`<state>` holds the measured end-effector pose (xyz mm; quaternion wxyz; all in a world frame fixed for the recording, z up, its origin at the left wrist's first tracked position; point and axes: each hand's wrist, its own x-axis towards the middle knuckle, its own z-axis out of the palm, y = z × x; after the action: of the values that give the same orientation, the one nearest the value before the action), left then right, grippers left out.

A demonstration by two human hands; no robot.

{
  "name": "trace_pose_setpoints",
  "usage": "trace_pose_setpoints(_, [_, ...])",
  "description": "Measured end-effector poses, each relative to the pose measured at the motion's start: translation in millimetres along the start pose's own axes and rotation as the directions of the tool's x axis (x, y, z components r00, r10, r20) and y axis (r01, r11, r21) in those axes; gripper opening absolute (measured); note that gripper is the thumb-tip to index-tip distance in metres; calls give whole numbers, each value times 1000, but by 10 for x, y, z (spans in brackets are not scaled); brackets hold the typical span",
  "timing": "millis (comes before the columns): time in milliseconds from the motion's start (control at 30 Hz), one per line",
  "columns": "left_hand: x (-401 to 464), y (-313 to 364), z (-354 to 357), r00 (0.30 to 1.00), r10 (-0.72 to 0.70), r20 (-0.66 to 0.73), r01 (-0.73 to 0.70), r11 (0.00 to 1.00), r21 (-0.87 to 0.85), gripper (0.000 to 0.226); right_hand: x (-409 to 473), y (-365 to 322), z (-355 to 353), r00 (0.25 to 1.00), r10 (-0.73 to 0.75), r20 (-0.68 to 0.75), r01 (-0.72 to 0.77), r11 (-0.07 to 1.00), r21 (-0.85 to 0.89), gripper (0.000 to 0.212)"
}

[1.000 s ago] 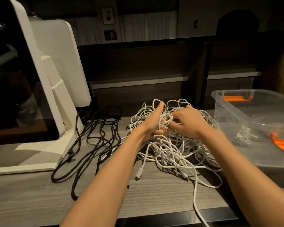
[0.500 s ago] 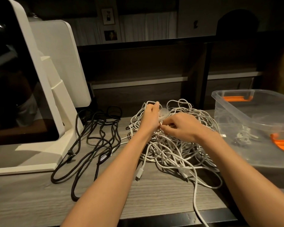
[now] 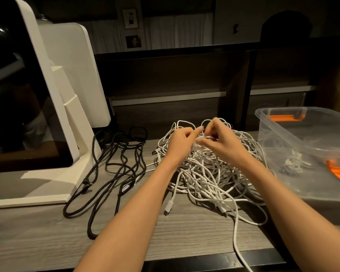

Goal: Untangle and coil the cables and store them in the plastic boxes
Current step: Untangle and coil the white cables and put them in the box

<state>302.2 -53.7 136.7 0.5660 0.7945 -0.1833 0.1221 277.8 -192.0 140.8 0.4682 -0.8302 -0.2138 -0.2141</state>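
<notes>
White cables [image 3: 206, 173], black cables [image 3: 114, 163], grey wood-grain desk [image 3: 185, 232]; clear box [image 3: 302, 154], seemingly orange handles [image 3: 285, 117].

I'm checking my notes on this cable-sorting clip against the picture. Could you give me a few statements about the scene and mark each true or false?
1. Both hands work at the top of the white cable tangle. True: the left hand and right hand pinch strands there.
2. The black cables lie right of the white ones. False: they lie left, beside the white monitor stand.
3. The clear plastic box has orange handles. True.
4. The box holds nothing. False: a small white cable bundle lies inside.
</notes>
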Motion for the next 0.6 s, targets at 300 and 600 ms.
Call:
trace_pose_setpoints(300, [-38,68,-8,963,-49,265,100,978,-182,42,36,115,-153,884,316,344,-461,702,542,19])
trace_pose_setpoints(600, [-28,128,-8,970,-163,178,212,928,-305,36,-22,80,7,974,214,78,-228,931,285,23])
